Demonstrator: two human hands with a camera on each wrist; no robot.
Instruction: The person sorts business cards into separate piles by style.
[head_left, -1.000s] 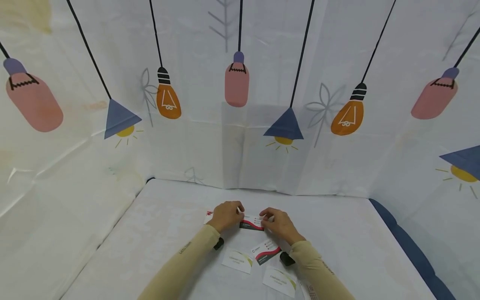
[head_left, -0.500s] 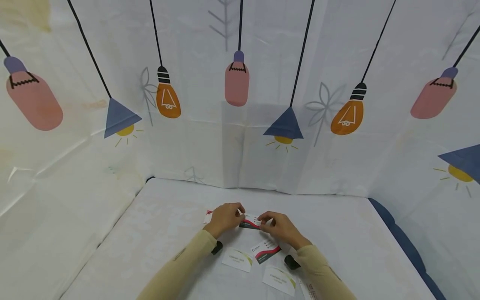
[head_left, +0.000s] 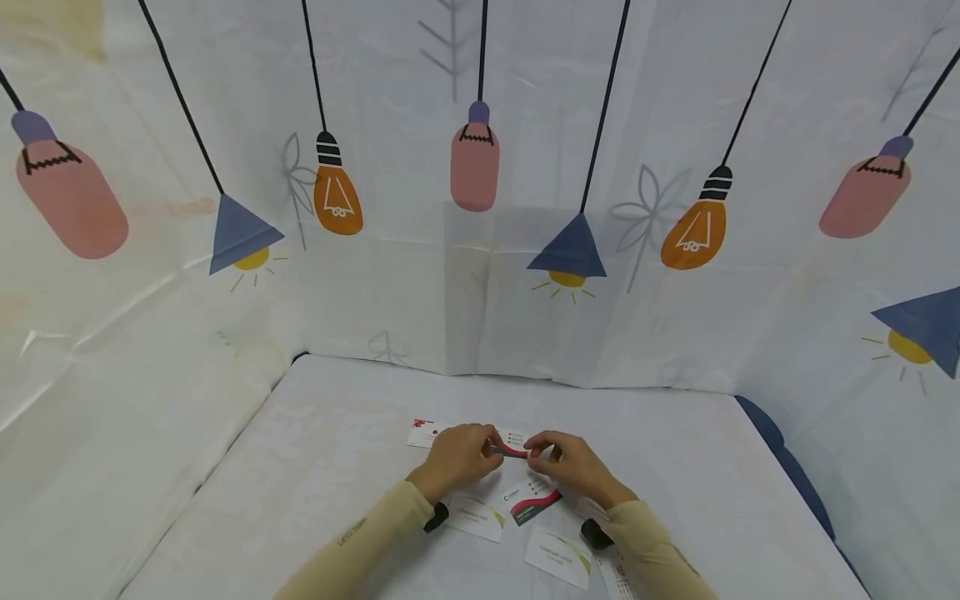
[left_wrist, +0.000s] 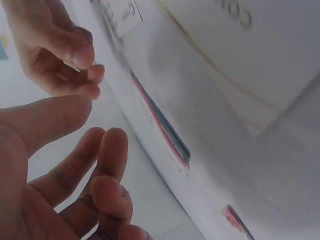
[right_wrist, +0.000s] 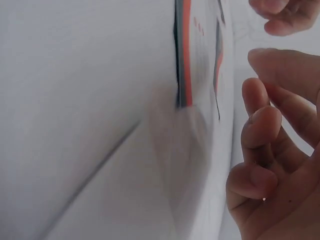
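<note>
In the head view my left hand point(head_left: 459, 458) hovers at the left end of a business card point(head_left: 513, 442) with a red and dark grey wave. My right hand point(head_left: 573, 468) hangs over the card's right end. Both hands have loosely bent fingers with nothing between them. In the left wrist view the same card point(left_wrist: 162, 125) lies on the white surface, apart from my left fingertips point(left_wrist: 114, 145). The right wrist view shows my right thumb point(right_wrist: 285, 70) apart from the fingers. A second red-wave card point(head_left: 532, 500) lies nearer to me, between my forearms.
Two white cards with green corners, a left one point(head_left: 476, 518) and a right one point(head_left: 558, 558), lie closer to me. A red-printed card point(head_left: 423, 432) lies beyond my left hand. Another card point(head_left: 617, 579) is partly under my right sleeve. A printed curtain point(head_left: 390, 292) stands behind the table.
Both hands have drawn back slightly toward me from the far red-wave card. The red-printed card at the left is more uncovered. The cards lie where they were.
</note>
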